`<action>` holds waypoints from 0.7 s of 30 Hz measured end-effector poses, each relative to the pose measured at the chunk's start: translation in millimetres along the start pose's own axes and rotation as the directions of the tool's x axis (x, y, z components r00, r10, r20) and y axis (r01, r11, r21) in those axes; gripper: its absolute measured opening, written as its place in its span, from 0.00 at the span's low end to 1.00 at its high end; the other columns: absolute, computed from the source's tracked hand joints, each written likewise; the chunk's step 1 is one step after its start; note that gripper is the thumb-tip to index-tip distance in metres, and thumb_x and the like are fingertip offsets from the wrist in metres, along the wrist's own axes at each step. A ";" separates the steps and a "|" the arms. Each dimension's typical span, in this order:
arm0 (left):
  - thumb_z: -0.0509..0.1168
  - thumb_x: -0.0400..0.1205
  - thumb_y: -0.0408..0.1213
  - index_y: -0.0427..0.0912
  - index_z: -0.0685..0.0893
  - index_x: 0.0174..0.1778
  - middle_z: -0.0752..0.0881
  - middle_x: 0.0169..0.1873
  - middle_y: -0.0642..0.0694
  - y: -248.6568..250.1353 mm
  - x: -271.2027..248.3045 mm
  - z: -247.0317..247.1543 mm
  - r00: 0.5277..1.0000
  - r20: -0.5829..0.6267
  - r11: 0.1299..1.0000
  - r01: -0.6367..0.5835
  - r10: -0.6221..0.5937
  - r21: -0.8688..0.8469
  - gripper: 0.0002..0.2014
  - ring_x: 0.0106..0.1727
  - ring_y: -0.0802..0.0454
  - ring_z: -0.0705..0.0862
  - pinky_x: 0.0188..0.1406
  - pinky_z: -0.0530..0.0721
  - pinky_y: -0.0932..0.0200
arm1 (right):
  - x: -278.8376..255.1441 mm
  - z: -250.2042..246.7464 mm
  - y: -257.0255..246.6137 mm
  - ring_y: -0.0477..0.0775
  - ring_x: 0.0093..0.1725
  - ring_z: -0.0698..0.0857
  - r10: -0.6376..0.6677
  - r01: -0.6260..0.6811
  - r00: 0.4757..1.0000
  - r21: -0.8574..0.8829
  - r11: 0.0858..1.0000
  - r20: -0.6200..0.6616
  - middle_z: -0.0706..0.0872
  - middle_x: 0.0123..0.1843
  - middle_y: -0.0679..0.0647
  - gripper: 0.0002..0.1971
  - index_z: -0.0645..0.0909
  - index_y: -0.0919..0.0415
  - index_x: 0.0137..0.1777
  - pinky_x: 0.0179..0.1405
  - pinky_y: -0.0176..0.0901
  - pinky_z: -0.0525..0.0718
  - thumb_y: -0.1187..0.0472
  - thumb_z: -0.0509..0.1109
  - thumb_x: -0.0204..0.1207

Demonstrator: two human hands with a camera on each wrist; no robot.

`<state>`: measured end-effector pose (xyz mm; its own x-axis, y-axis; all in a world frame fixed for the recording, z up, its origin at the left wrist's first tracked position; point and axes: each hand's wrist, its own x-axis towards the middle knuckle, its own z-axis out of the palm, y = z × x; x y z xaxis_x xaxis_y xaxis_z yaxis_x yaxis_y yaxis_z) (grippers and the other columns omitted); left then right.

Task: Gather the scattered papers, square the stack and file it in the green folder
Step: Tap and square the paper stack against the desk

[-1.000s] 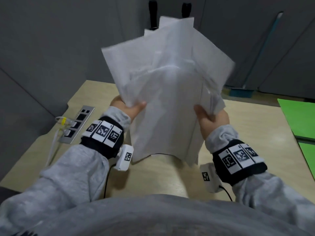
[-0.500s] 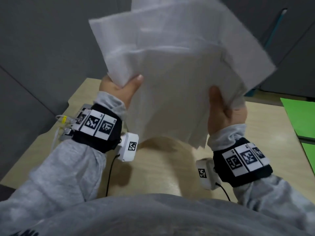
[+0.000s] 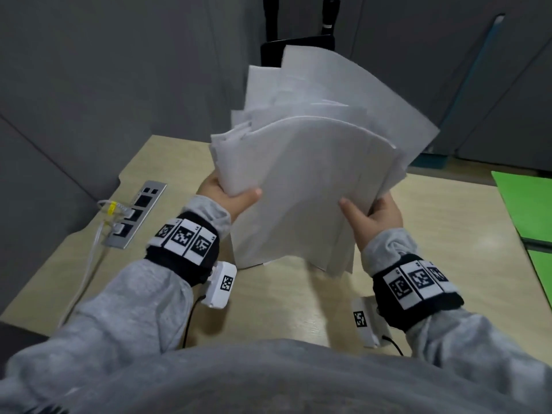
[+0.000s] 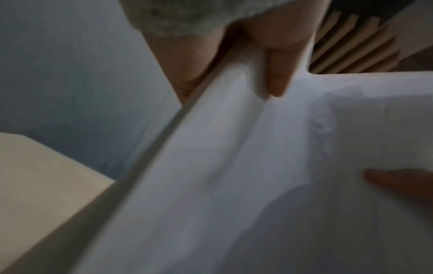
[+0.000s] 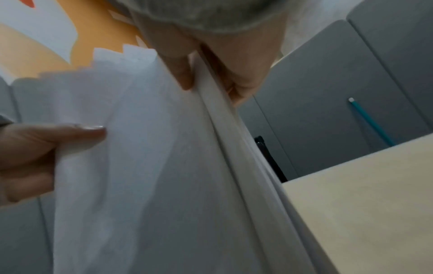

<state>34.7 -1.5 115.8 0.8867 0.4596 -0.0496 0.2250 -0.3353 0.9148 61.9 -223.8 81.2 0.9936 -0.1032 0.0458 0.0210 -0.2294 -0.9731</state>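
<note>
An uneven stack of white papers (image 3: 310,174) stands nearly upright over the wooden desk (image 3: 433,234), its sheets fanned and out of line at the top. My left hand (image 3: 230,198) grips the stack's left edge, thumb on the near face. My right hand (image 3: 370,213) grips the right edge in the same way. The left wrist view shows the papers (image 4: 257,166) pinched at their edge by my left hand (image 4: 236,70). In the right wrist view, my right hand (image 5: 206,74) pinches the papers (image 5: 164,166). The green folder (image 3: 528,210) lies open at the desk's right edge.
A metal socket panel (image 3: 134,216) with white cables plugged in sits in the desk's left side. Grey partition walls (image 3: 119,70) close the back and left. A black chair back (image 3: 295,49) stands behind the desk.
The stack has come down from its raised position toward the desk, and both hands have lowered with it. The sheets now lean more to the right.
</note>
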 end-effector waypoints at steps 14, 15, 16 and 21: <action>0.78 0.66 0.45 0.45 0.83 0.53 0.84 0.37 0.56 16.1 4.7 -3.2 0.993 -0.017 0.993 -0.119 0.119 0.006 0.21 0.44 0.52 0.87 0.35 0.81 0.67 | -1.5 3.6 -34.1 0.28 0.37 0.84 -0.170 0.189 0.976 0.136 0.973 -0.136 0.87 0.34 0.29 0.10 0.80 0.39 0.45 0.40 0.28 0.81 0.60 0.72 0.75; 0.77 0.68 0.47 0.46 0.84 0.47 0.84 0.33 0.57 18.0 5.1 -2.5 0.994 -0.067 0.996 -0.087 0.088 0.008 0.15 0.41 0.51 0.87 0.33 0.80 0.65 | -2.9 4.7 -37.3 0.27 0.38 0.84 -0.200 0.225 0.963 0.130 0.966 -0.179 0.86 0.34 0.28 0.10 0.81 0.39 0.45 0.41 0.26 0.80 0.60 0.72 0.76; 0.76 0.69 0.48 0.49 0.83 0.41 0.83 0.32 0.58 23.3 3.8 -5.0 0.990 -0.105 0.994 -0.099 0.094 -0.040 0.12 0.38 0.53 0.87 0.31 0.80 0.66 | -5.1 3.8 -42.6 0.28 0.41 0.84 -0.247 0.291 0.938 0.167 0.942 -0.241 0.87 0.36 0.29 0.11 0.81 0.41 0.47 0.44 0.26 0.81 0.61 0.72 0.76; 0.79 0.63 0.40 0.55 0.78 0.52 0.84 0.44 0.60 16.9 10.0 -21.7 0.948 0.070 0.934 -0.291 0.310 -0.205 0.24 0.42 0.70 0.86 0.36 0.82 0.75 | -4.2 -8.8 -44.7 0.35 0.54 0.85 -0.359 0.403 0.912 0.272 0.874 -0.197 0.84 0.52 0.37 0.23 0.74 0.55 0.64 0.52 0.33 0.84 0.71 0.74 0.72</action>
<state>38.6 15.3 139.5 0.9387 0.2743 0.2091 -0.1306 -0.2784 0.9516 55.8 -221.6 126.4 0.8771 -0.2020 0.4357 0.4487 0.0216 -0.8934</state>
